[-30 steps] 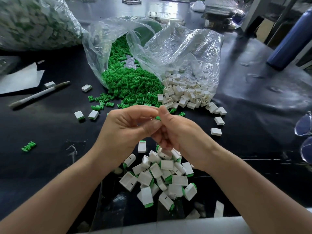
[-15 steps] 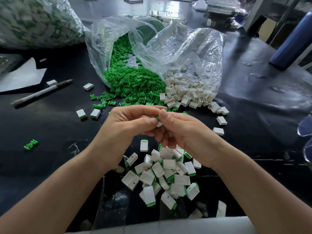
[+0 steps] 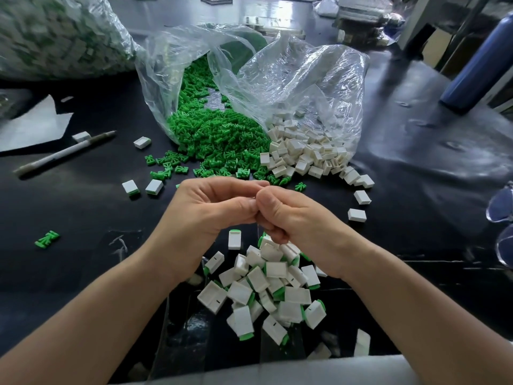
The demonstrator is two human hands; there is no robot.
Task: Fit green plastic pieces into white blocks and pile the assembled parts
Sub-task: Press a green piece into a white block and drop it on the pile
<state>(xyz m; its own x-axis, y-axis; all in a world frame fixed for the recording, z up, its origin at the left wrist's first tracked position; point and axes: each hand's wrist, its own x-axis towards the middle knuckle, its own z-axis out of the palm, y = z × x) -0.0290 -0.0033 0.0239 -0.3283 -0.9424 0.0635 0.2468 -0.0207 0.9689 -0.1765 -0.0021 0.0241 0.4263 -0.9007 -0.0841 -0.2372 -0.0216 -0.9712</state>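
My left hand (image 3: 205, 215) and my right hand (image 3: 297, 218) meet fingertip to fingertip above the black table. Their curled fingers and thumbs pinch one small part between them, and the fingers hide it. Just below the hands lies a pile of assembled white blocks with green ends (image 3: 266, 290). Behind the hands a clear bag spills a heap of loose green pieces (image 3: 216, 134). To its right a second clear bag spills a heap of hollow white blocks (image 3: 305, 154).
A pen (image 3: 66, 154) and white paper (image 3: 33, 126) lie at the left, under a big filled bag (image 3: 55, 31). Two assembled parts (image 3: 154, 187) and a stray green piece (image 3: 47, 239) sit left of my hands. A blue bottle (image 3: 477, 65) and glasses (image 3: 502, 207) are at the right.
My fingertips have pressed closer together. The bit of green and white seen between them earlier is now covered. Both hands stay over the pile.
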